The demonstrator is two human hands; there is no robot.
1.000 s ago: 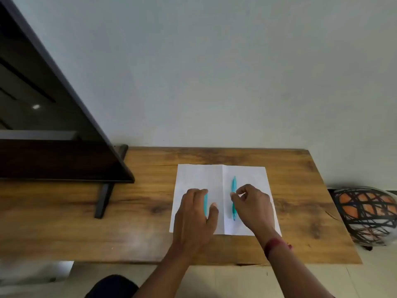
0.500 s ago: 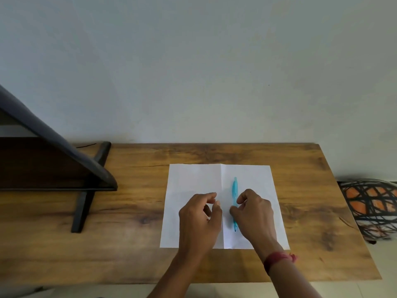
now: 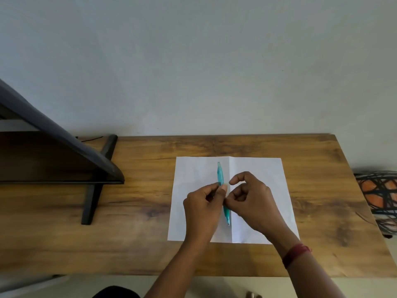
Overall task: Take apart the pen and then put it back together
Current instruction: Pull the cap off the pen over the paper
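At lower centre, the left hand point(image 3: 202, 209) and the red-banded right hand point(image 3: 255, 203) both pinch the slim translucent teal plastic pen point(image 3: 220, 176) near its middle, thumbs and curled fingers point(image 3: 211, 188) closed on it. Half a second ago only the right hand touched it, on the right half of the creased white paper sheet point(image 3: 257, 168). Now it lies along the crease, above the brown wooden tabletop point(image 3: 139, 211).

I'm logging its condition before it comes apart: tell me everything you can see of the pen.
The pen is slim, translucent teal, plastic by its look, seemingly whole, its pointed tip nearest the person. It runs lengthwise beside the crease of the white paper. The left hand pinches its middle; the right hand grips just below. Whether it touches the paper is unclear.
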